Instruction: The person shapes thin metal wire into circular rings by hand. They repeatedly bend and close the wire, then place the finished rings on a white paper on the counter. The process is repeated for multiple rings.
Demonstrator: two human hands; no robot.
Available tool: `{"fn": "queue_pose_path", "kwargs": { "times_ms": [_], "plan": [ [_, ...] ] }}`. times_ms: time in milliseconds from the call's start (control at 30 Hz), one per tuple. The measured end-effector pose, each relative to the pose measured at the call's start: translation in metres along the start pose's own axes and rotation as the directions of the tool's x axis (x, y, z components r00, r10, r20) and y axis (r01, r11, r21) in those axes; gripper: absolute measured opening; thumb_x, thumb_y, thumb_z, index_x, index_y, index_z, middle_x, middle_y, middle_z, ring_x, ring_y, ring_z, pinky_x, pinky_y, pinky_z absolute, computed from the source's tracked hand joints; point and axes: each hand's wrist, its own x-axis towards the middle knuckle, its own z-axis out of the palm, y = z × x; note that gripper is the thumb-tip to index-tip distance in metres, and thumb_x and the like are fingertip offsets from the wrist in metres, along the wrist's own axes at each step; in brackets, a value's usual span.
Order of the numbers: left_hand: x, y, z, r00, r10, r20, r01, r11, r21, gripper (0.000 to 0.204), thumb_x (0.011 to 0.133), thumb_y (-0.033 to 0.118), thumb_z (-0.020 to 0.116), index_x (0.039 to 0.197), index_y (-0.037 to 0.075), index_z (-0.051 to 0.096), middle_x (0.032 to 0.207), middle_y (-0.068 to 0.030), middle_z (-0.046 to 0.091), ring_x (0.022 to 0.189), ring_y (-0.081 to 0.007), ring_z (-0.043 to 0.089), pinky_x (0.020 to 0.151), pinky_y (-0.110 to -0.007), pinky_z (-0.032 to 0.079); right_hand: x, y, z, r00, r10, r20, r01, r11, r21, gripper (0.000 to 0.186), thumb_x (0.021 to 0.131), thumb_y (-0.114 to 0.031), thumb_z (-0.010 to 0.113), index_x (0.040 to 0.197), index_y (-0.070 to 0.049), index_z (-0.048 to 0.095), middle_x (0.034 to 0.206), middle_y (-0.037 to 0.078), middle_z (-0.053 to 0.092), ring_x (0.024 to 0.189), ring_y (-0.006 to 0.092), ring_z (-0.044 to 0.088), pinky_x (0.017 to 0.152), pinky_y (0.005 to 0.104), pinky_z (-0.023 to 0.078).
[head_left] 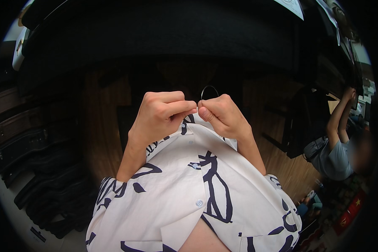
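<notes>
Both hands are raised in front of my patterned white shirt, their fingertips almost meeting. My right hand (226, 116) is closed in a pinch, thumb against the curled index finger. Out of that grip arcs a thin, dark, wire-like loop (209, 86), bending up above the knuckles. Its exact kind does not show. My left hand (161, 112) is also closed, thumb and index finger pressed together just beside the right thumb. Whatever may lie between the left fingertips is hidden or too small to name.
A wide black surface (155, 38) stretches ahead, with a white sheet (292, 7) at its far right. Several dark cases (23, 143) are stacked along the left. At the right, a person in a light blue top (338, 158) sits with arms raised. The floor (306, 180) is wooden.
</notes>
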Motion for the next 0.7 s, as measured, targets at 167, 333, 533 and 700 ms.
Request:
{"fn": "queue_pose_path", "kwargs": {
  "times_ms": [167,333,533,700],
  "plan": [
    [-0.002,-0.002,0.002,0.998,-0.012,-0.056,0.011,1.000,-0.026,0.011,0.072,0.004,0.081,0.079,0.006,0.074,0.057,-0.0025,0.052,0.046,-0.0139,0.046,0.041,-0.027,0.031,-0.001,0.001,0.002,1.000,-0.008,0.027,0.010,0.998,-0.065,0.033,0.097,-0.016,0.055,0.066,-0.005,0.052,0.054,0.011,0.047,0.046,0.0274,0.046,0.047,0.0365,0.036],
    [0.000,-0.007,0.003,0.993,0.008,-0.120,-0.009,1.000,-0.008,0.010,0.074,0.008,0.081,0.080,0.006,0.074,0.061,-0.0024,0.056,0.048,-0.0131,0.049,0.042,-0.026,0.033,-0.002,0.002,0.001,0.999,-0.036,0.020,0.035,0.999,0.027,0.036,0.098,-0.017,0.056,0.064,-0.005,0.051,0.053,0.009,0.044,0.044,0.0253,0.042,0.046,0.0353,0.034],
    [0.001,-0.015,0.005,0.924,-0.021,-0.381,0.045,0.998,0.054,0.006,0.081,0.011,0.079,0.083,0.006,0.075,0.065,-0.0006,0.061,0.048,-0.0107,0.048,0.042,-0.025,0.033,-0.006,0.009,0.000,0.990,-0.125,-0.069,0.143,0.830,0.540,0.048,0.103,-0.024,0.048,0.059,-0.006,0.043,0.050,0.002,0.036,0.044,0.0144,0.030,0.045,0.0303,0.025],
    [-0.007,-0.030,0.015,0.859,-0.124,-0.496,0.201,0.974,0.104,0.005,0.086,0.007,0.075,0.090,0.003,0.076,0.068,-0.0025,0.063,0.049,-0.0066,0.046,0.043,-0.022,0.029,-0.008,0.016,0.004,0.971,-0.061,-0.233,0.232,0.496,0.837,0.051,0.105,-0.026,0.044,0.058,-0.007,0.041,0.051,-0.002,0.034,0.045,0.0082,0.025,0.045,0.0271,0.021]
  ]
}}
